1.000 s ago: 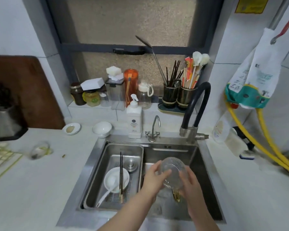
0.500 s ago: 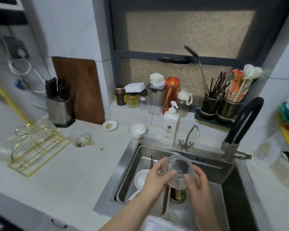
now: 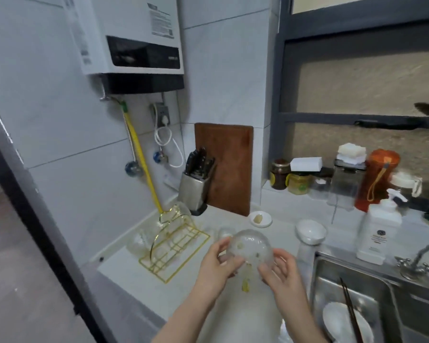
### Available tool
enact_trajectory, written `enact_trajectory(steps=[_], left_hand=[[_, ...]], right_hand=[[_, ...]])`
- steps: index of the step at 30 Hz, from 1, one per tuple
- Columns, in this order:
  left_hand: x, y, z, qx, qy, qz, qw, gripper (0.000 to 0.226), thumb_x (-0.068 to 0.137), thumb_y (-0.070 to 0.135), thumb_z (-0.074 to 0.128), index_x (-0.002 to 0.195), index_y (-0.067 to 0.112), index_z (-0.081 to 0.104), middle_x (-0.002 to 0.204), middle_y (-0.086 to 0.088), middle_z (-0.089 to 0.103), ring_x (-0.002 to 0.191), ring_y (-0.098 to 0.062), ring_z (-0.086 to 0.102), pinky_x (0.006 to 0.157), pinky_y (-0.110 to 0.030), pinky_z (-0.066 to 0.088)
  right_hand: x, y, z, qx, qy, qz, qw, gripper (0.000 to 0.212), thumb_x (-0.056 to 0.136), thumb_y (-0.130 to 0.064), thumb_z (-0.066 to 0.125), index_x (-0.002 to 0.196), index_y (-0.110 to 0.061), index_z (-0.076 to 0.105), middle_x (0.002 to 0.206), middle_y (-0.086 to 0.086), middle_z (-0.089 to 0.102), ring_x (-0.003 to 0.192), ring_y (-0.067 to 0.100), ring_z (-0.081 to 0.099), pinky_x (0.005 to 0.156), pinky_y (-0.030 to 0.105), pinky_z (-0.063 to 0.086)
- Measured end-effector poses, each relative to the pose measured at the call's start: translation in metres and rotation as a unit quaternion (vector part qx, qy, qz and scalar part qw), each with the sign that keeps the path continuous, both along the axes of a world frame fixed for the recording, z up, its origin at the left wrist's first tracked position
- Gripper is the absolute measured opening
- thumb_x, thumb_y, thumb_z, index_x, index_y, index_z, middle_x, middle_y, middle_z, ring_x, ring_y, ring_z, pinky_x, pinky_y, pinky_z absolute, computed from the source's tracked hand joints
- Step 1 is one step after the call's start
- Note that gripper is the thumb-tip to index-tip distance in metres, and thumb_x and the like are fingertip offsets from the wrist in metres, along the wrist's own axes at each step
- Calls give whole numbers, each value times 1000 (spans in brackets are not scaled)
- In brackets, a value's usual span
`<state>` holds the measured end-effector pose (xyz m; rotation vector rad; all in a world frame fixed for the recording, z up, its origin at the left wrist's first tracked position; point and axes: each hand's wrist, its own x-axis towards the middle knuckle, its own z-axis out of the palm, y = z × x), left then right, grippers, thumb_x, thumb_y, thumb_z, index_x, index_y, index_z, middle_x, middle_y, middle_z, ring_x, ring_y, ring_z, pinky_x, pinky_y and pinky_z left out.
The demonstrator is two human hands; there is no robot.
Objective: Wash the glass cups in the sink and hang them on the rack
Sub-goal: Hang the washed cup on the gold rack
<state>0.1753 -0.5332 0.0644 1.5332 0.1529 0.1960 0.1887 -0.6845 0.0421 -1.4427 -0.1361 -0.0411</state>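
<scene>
Both hands hold glass cup above counter, near gold rack.

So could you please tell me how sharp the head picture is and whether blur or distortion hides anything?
Head view: motion blur smears most of it; the gold rack and the glasses by it are streaky, the cup held by the left hand and right hand is soft. Wide-angle bending curves the left wall and door frame. Lighting is even, with no strong glare.
</scene>
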Motion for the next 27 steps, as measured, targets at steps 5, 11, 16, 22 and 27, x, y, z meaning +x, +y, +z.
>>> enact_trajectory(steps=[5,11,16,22,27], left_hand=[[-2,88,-9,-10,1,37,999,41,83,8,73,118,24,59,101,15,71,83,-4,66,77,-31,53],[7,150,-31,-49,34,98,993,42,80,7,76,114,26,61,99,16,70,74,-10,65,65,-25,53],[20,177,-49,-49,68,150,985,41,80,6,76,114,19,57,112,-1,63,70,-21,59,57,-26,49],[49,198,-63,5,118,192,974,37,78,19,79,103,27,52,105,0,58,79,-14,61,53,-17,50],[85,195,-75,66,153,162,973,54,78,34,78,126,31,52,113,-9,55,98,-22,63,81,-37,59]], right_hand=[[3,87,1,-11,8,26,1000,35,82,-5,70,104,-27,53,117,1,64,113,19,61,101,47,47],[25,149,-6,-44,28,79,995,33,83,-7,70,107,-25,55,116,-4,65,113,16,61,98,43,48],[59,183,-27,-73,55,141,986,32,86,-5,64,113,-19,55,117,0,64,108,16,63,88,32,51],[100,210,-49,-101,81,165,978,26,89,-11,62,106,-31,58,92,-19,71,77,-8,66,58,10,51],[138,211,-62,-111,90,137,980,37,92,-14,59,126,-27,55,113,-10,66,94,0,64,71,16,52]])
